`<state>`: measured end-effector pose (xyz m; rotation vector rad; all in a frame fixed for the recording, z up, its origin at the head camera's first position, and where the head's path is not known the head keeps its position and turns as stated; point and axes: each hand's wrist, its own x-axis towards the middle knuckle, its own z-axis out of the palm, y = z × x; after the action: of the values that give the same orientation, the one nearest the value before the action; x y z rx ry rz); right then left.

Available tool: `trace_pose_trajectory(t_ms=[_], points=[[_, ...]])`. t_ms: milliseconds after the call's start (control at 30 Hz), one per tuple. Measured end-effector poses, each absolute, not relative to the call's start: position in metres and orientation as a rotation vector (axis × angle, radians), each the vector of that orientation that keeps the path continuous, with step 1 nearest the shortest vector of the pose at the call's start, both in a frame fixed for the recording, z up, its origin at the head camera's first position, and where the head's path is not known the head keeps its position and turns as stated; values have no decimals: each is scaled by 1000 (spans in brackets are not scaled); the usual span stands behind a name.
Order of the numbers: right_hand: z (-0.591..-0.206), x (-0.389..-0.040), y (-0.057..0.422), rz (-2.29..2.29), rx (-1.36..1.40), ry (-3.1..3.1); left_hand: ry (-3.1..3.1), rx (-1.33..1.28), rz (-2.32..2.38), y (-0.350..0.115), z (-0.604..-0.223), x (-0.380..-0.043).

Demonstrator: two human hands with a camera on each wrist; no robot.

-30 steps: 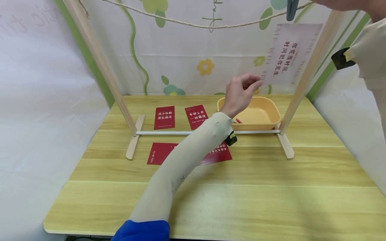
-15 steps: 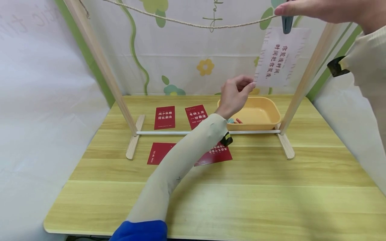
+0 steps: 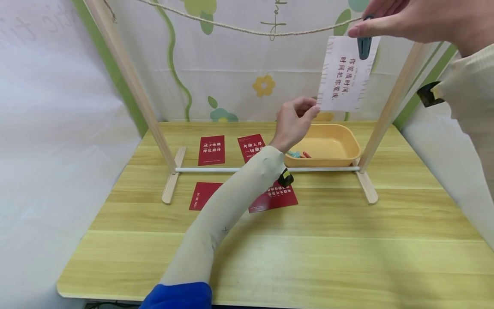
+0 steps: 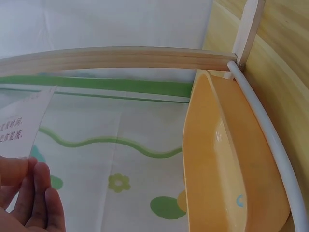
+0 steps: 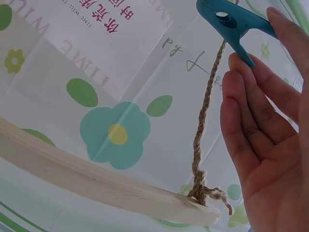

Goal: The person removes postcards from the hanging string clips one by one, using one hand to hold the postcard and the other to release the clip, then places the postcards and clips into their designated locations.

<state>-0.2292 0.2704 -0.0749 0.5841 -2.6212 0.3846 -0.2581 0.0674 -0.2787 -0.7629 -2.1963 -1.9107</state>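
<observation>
My left hand (image 3: 292, 122) pinches the lower left corner of a white card (image 3: 342, 75) printed with red characters. That card hangs upright below the twine rope (image 3: 247, 30), its top edge close under it. At the rope's right part, my right hand (image 3: 428, 23) pinches a dark teal clothespin (image 3: 364, 48) by its handles, thumb on one side and fingers on the other. In the head view the clothespin overlaps the card's upper right part. The right wrist view shows the clothespin (image 5: 234, 24) against the rope (image 5: 205, 111).
A wooden frame (image 3: 135, 90) carries the rope, with a white rod (image 3: 208, 170) low across it. Behind the rod, a yellow basin (image 3: 339, 161) holds several small clothespins (image 3: 295, 154). Red cards (image 3: 211, 150) lie on the wooden table (image 3: 328, 249), some partly under my left arm.
My left hand has drawn the card to the left. My right hand has come down and left with the clothespin, which now overlaps the card's upper part.
</observation>
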Motion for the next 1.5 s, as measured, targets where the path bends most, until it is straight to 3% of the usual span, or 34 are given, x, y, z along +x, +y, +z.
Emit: trace_pose_trajectory(t_ms=[433, 1500], points=[[-81, -215, 262, 254, 529, -2652, -2216, -687, -1943, 58, -282, -260], [-112, -217, 265, 93, 436, -2788, -2188, -601, -1999, 30, -297, -267]])
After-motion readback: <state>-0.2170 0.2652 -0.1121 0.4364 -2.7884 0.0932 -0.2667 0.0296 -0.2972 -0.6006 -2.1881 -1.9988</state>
